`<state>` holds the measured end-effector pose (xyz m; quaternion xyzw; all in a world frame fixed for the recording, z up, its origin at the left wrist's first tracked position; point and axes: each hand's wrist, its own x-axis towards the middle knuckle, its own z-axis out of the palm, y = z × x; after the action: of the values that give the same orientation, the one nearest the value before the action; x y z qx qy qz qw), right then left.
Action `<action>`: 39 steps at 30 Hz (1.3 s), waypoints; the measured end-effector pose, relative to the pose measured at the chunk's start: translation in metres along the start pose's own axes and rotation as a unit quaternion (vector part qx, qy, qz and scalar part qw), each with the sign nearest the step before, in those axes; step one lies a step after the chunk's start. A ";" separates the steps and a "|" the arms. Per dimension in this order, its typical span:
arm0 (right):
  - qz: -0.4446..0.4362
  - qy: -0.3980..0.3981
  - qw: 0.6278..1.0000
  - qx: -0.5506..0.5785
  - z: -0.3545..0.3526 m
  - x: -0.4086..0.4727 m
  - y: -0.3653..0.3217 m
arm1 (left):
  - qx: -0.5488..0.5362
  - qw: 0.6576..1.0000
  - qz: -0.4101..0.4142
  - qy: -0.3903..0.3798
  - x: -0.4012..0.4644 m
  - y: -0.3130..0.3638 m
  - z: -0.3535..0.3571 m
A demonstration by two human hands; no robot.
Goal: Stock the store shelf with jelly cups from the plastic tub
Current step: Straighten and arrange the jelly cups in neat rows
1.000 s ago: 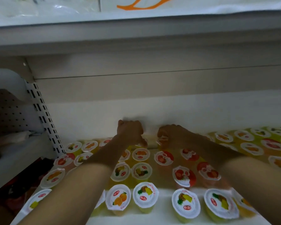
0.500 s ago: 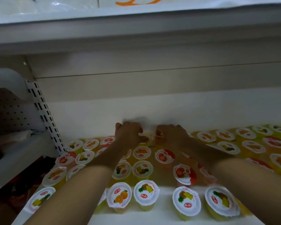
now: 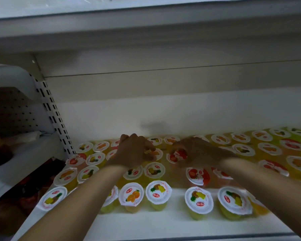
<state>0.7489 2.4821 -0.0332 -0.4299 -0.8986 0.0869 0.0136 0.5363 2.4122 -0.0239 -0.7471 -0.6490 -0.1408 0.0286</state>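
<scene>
Both hands work deep on the shelf (image 3: 146, 221), a flat white board w/ a smooth pale back wall. L hand (image 3: 135, 152) has its fingers curled over the orange cup (image 3: 154, 153), pinching at its foil lid; the cup stands mid-shelf, roughly third row from the back. R hand (image 3: 196, 152) curls round the red cup (image 3: 177, 156) just beside it, thumb and fingers gripping the rim. Jelly cups (image 3: 198, 202) fill the shelf in loose rows from the L edge to the R edge: round, tapered, clear plastic w/ yellow, orange or pink jelly showing thru, each sealed w/ a white round foil lid printed w/ fruit pics and a small red oval logo. Front row near the front edge has gaps between cups; bare white board shows there. A perforated white upright (image 3: 50, 117) w/ black slots stands at the shelf's back L corner; beyond it a dark pegboard (image 3: 9, 110) and another white shelf. A white shelf underside (image 3: 146, 32) spans overhead. Vs. half a sec ago: both hands sit nearer the front, off the back wall, and the back-row cups they covered are in view; the red cup now sits in the R hand's grip. The tub isn't in view.
</scene>
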 end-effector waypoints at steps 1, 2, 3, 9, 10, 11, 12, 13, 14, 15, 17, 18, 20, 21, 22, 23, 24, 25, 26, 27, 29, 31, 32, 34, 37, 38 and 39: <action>0.004 0.013 1.000 0.004 0.003 0.001 0.000 | 0.005 1.000 -0.002 0.000 0.000 0.001 0.000; 0.010 0.029 0.999 0.010 0.005 0.002 0.001 | 0.011 1.000 -0.003 0.001 0.000 0.002 0.001; 0.015 0.044 0.999 0.015 0.007 0.001 0.001 | 0.017 1.000 -0.005 0.003 0.000 0.003 0.001; 0.019 0.066 0.998 0.008 0.002 -0.008 -0.010 | 0.040 0.999 -0.014 0.009 -0.006 0.011 0.001; 0.015 0.074 0.997 0.000 -0.001 -0.013 -0.013 | 0.040 0.999 -0.017 0.011 -0.008 0.011 0.000; 0.014 0.077 0.997 -0.006 -0.006 -0.021 -0.017 | 0.037 0.999 -0.023 0.016 -0.010 0.012 -0.001; 0.014 0.074 0.997 -0.011 -0.011 -0.029 -0.020 | 0.033 0.999 -0.029 0.025 -0.012 0.014 -0.003; 0.013 0.065 0.998 -0.015 -0.017 -0.036 -0.023 | 0.030 0.998 -0.031 0.037 -0.016 0.016 -0.004; 0.009 0.053 0.998 -0.013 -0.024 -0.044 -0.024 | 0.027 0.998 -0.030 0.045 -0.021 0.018 -0.004; 0.000 0.039 0.999 -0.001 -0.031 -0.051 -0.022 | 0.023 0.998 -0.025 0.048 -0.026 0.020 -0.005; -0.020 -0.009 0.999 0.033 -0.043 -0.065 -0.016 | 0.003 0.999 -0.014 0.043 -0.036 0.023 -0.005; -0.025 -0.042 0.998 0.042 -0.048 -0.071 -0.013 | -0.012 0.999 -0.015 0.039 -0.041 0.024 -0.005; -0.025 -0.090 0.995 0.042 -0.051 -0.082 -0.007 | -0.028 0.999 -0.020 0.032 -0.050 0.025 -0.005; -0.024 -0.102 0.994 0.038 -0.051 -0.086 -0.007 | -0.025 0.999 -0.022 0.029 -0.052 0.025 -0.005; -0.023 -0.109 0.993 0.033 -0.050 -0.089 -0.007 | -0.015 0.999 -0.025 0.025 -0.054 0.026 -0.004; -0.026 -0.107 0.993 0.031 -0.047 -0.091 -0.008 | 0.000 0.999 -0.027 0.021 -0.056 0.027 -0.003; -0.034 -0.098 0.994 0.032 -0.044 -0.092 -0.007 | 0.011 0.999 -0.031 0.018 -0.056 0.030 -0.002; -0.042 -0.084 0.995 0.035 -0.041 -0.093 -0.008 | 0.015 0.999 -0.035 0.014 -0.057 0.032 -0.001; -0.049 -0.069 0.996 0.037 -0.038 -0.094 -0.008 | 0.015 0.999 -0.039 0.013 -0.056 0.033 -0.001; -0.056 -0.054 0.996 0.038 -0.035 -0.096 -0.009 | 0.013 0.999 -0.044 0.013 -0.056 0.034 -0.001; -0.062 -0.026 0.997 0.042 -0.028 -0.095 -0.009 | 0.000 0.998 -0.060 -0.004 -0.054 0.033 -0.004; -0.052 -0.001 0.997 0.056 -0.021 -0.091 -0.011 | -0.007 0.997 -0.075 -0.027 -0.052 0.032 -0.006; -0.043 0.005 0.997 0.064 -0.018 -0.088 -0.013 | -0.008 0.996 -0.080 -0.033 -0.052 0.033 -0.006; -0.038 0.011 0.996 0.079 -0.012 -0.082 -0.018 | -0.027 0.995 -0.089 -0.030 -0.051 0.034 -0.004; -0.044 0.017 0.994 0.100 -0.011 -0.079 -0.028 | -0.055 0.993 -0.104 -0.012 -0.053 0.038 -0.001; -0.046 0.020 0.994 0.102 -0.011 -0.079 -0.031 | -0.053 0.993 -0.106 -0.006 -0.053 0.039 0.000; -0.046 0.023 0.994 0.101 -0.011 -0.079 -0.032 | -0.053 0.993 -0.104 0.000 -0.053 0.039 0.001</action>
<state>0.7750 2.4023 -0.0131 -0.3867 -0.9033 0.1667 0.0821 0.5685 2.3552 -0.0320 -0.6756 -0.7152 -0.1772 -0.0255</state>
